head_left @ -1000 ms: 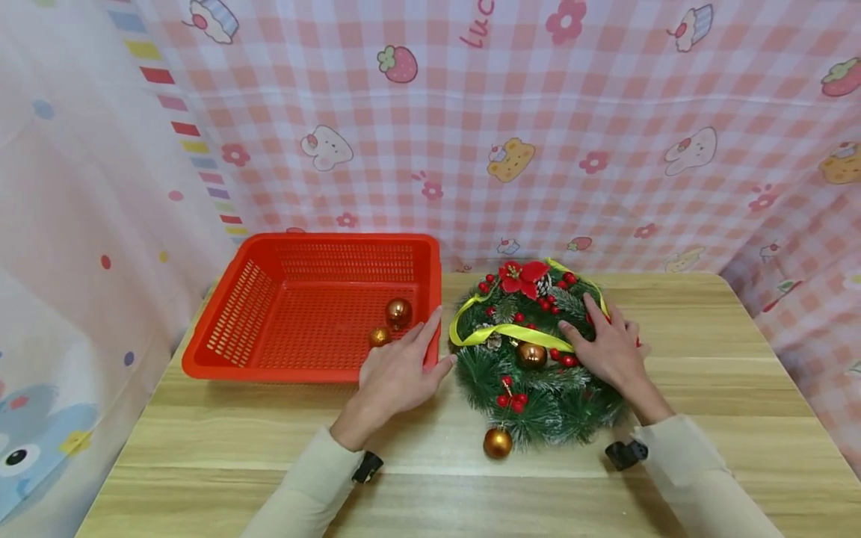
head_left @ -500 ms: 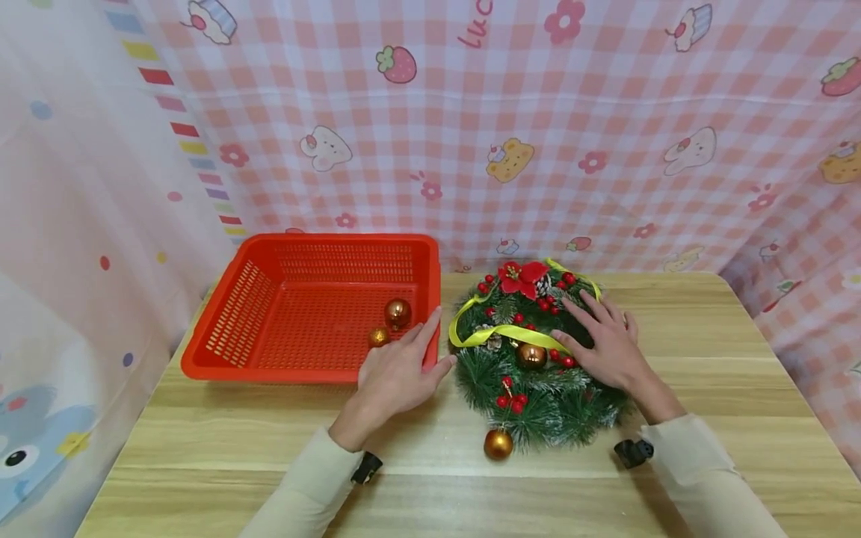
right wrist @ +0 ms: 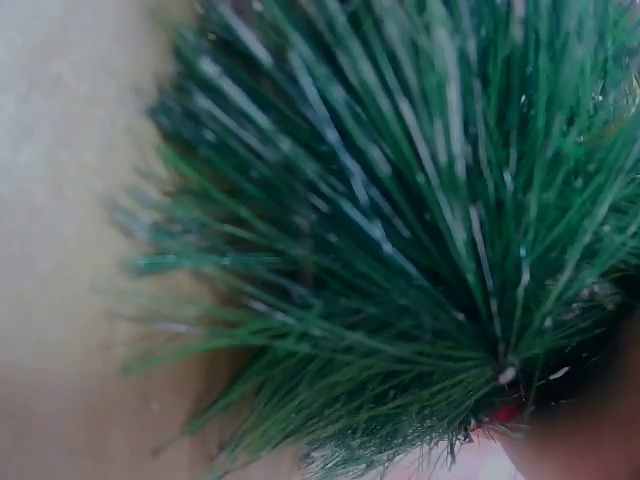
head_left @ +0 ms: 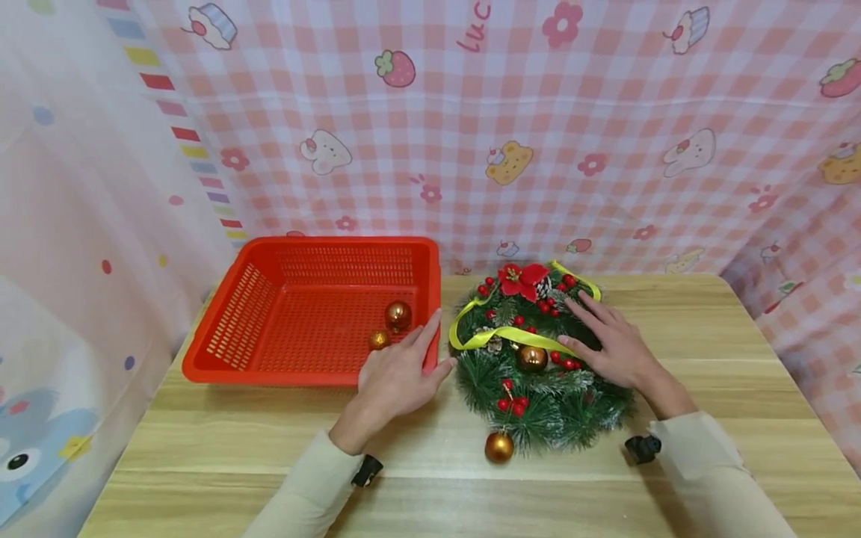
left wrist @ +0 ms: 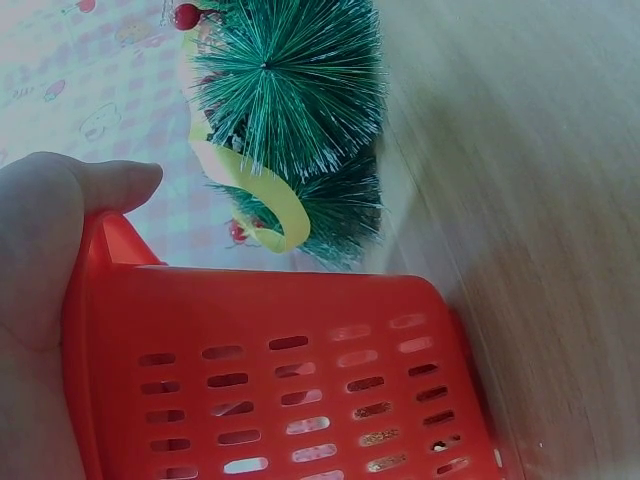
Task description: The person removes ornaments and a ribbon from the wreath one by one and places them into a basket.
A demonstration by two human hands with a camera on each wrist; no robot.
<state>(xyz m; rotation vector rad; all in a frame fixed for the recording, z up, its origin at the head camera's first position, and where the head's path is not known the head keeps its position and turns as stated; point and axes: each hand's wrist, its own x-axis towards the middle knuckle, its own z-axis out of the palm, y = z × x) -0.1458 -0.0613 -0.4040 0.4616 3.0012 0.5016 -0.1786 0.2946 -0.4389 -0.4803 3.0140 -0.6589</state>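
A green Christmas wreath [head_left: 538, 411] lies on the table, with a red poinsettia [head_left: 522, 281], red berries, pine cones and a yellow ribbon [head_left: 484, 338]. One copper bauble [head_left: 532, 359] sits in its middle part, and a gold bauble [head_left: 499, 447] is at its front edge. My right hand [head_left: 617, 351] rests on the wreath's right side with fingers spread. Over the right rim of the red plastic basket [head_left: 306, 375] lies my left hand [head_left: 398, 377], index finger straight along it; in the left wrist view the thumb [left wrist: 125, 184] sticks out past the rim.
Inside the basket, near its right wall, are a shiny copper bauble [head_left: 398, 314] and a smaller glittery gold bauble [head_left: 380, 339]. The wooden table [head_left: 726, 418] ends at a pink checked cloth [head_left: 437, 149] hung behind it. A white curtain [head_left: 101, 209] hangs on the left.
My right hand has shifted a little to the right and its fingers have slid from the ribbon's right end. My left hand, the basket and the wreath have stayed put.
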